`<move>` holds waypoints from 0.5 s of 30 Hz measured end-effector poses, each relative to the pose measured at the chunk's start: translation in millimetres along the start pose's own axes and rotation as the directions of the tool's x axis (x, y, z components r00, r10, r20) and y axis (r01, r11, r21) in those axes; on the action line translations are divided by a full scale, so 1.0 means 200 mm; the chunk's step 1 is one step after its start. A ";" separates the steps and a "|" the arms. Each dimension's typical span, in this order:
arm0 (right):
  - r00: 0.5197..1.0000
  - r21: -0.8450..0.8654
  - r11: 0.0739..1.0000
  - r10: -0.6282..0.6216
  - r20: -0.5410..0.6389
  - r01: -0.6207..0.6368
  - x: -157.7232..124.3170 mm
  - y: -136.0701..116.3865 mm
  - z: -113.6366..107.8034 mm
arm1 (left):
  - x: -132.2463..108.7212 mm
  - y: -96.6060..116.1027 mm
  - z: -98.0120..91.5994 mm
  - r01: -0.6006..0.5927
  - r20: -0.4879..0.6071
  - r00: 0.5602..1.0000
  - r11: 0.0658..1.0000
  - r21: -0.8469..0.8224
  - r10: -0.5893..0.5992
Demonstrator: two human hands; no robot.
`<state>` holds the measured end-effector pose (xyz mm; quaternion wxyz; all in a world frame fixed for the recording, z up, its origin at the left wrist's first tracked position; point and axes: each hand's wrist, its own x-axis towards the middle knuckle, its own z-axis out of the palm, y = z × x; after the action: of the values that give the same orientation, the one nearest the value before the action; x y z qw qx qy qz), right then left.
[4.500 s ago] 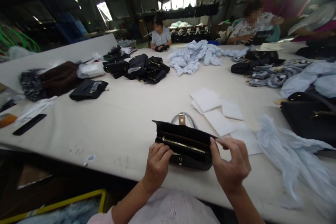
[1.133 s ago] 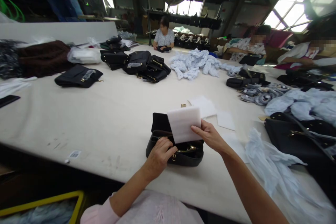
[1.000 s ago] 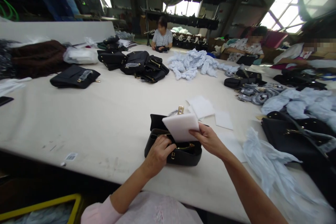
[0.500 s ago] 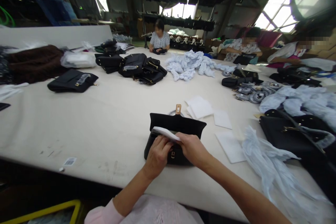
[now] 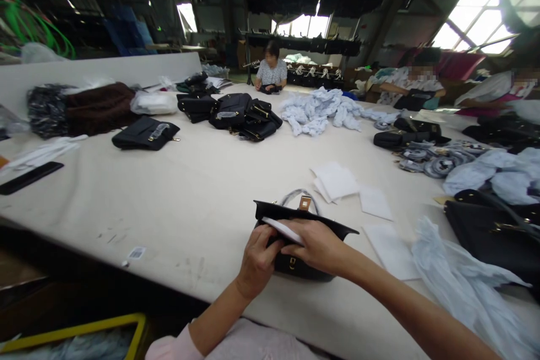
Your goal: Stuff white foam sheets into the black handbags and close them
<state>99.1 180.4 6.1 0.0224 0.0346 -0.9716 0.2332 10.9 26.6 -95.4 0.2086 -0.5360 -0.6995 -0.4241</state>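
A black handbag [image 5: 310,271] stands on the table in front of me, its flap raised, with a gold clasp [image 5: 304,203] and a wrapped handle behind. A folded white sheet [image 5: 282,229], like thin foam or paper, is partly inside the bag's mouth. My right hand [image 5: 318,244] is closed around the sheet's right end, with the thumb in front. My left hand [image 5: 257,259] is curled at the left of the opening, gripping the bag's front edge; its fingertips are partly hidden in the bag.
Loose white sheets [image 5: 337,180] and pale blue tissue [image 5: 451,264] lie to the right. Black bags [image 5: 236,109] are piled at the back, and one bag [image 5: 145,134] lies at left. A yellow-rimmed crate [image 5: 139,329] stands below the table edge. Other people sit across the table.
My view has swung left, so things appear further right. The sheet sits lower in the bag, and my right hand has moved further over the opening. The flap leans further back.
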 end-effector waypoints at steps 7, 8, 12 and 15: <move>0.989 -0.073 0.994 0.091 0.120 -0.082 0.00 0.05 -0.07 | 0.01 -0.04 -0.04 -0.017 0.055 0.998 0.999 0.043 0.015; 0.979 -0.146 0.984 0.122 0.163 -0.098 0.00 0.05 -0.07 | 0.01 -0.05 -0.04 -0.020 0.061 0.998 0.999 0.034 0.018; 0.931 -0.342 0.923 0.269 0.248 -0.176 0.07 -0.02 -0.02 | 0.02 -0.09 -0.04 -0.031 0.093 0.995 0.999 -0.015 0.032; 0.908 -0.326 0.923 0.304 0.288 -0.206 0.16 -0.03 0.07 | 0.01 -0.10 -0.03 -0.044 0.081 0.995 0.997 -0.064 0.049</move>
<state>66.5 165.9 -2.0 -0.1682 -0.0589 -0.9807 0.0810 -8.7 20.9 -96.9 0.1727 -0.5755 -0.6812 -0.4182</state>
